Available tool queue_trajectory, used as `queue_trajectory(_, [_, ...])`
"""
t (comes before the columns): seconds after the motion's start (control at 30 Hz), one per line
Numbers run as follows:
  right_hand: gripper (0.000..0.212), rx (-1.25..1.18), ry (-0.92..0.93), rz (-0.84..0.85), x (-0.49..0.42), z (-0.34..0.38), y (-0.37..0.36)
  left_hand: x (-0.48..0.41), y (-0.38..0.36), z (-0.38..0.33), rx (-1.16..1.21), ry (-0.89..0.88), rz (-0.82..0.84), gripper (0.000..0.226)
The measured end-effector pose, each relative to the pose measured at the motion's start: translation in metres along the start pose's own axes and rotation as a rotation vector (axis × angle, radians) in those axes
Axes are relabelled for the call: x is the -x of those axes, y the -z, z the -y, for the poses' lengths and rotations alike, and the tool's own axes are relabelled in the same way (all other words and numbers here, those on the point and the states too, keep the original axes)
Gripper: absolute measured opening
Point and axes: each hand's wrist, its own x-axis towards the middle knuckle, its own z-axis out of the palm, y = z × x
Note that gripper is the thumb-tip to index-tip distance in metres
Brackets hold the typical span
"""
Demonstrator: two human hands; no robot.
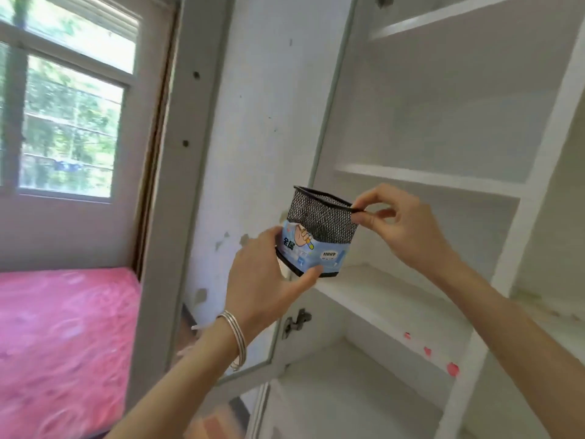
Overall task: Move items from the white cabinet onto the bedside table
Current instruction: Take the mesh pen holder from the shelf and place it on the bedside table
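In the head view, a person is holding a black mesh holder point(319, 231) with a blue printed label in the air, just in front of the white cabinet point(427, 182), near the left end of its middle shelf and not touching it. The holder is tilting a little, its open top facing up.

The left hand point(262, 280) is gripping the holder's lower part, with the fingers wrapping round the labelled side and the thumb pressing at the bottom edge. The right hand point(395, 226) is pinching the holder's top rim between thumb and forefinger, the other fingers curling loosely.

Silver bangles point(235, 335) are sitting on the left wrist. The cabinet's door point(269, 122) is standing open to the left of the shelves, with a metal latch point(296, 323) showing low on its frame. Further left of the cabinet, a pink mattress point(63, 337) is lying below a window point(69, 99).
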Motion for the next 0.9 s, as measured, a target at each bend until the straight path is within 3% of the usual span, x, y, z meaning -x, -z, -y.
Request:
queue_trajectory(0.23, [0.019, -0.352, -0.004, 0.300, 0.015, 0.077, -0.114, 0.078, 0.115, 0.051, -0.530, 0.082, -0.227, 0.074])
queue_trajectory(0.5, [0.010, -0.535, 0.222, 0.527, 0.018, 0.231, -0.244, 0.170, 0.272, 0.075, -1.007, 0.251, -0.333, 0.065])
queue_trajectory(0.6, [0.008, -0.594, 0.286, 0.596, 0.021, 0.292, -0.289, 0.210, 0.337, 0.078, -1.104, 0.375, -0.272, 0.071])
queue_trajectory(0.73, [0.008, -0.676, 0.339, 0.683, 0.030, 0.375, -0.332, 0.272, 0.431, 0.069, -1.167, 0.483, -0.062, 0.086])
queue_trajectory(0.9, [0.007, -0.754, 0.377, 0.733, 0.044, 0.473, -0.368, 0.341, 0.548, 0.045, -1.324, 0.594, 0.038, 0.079])
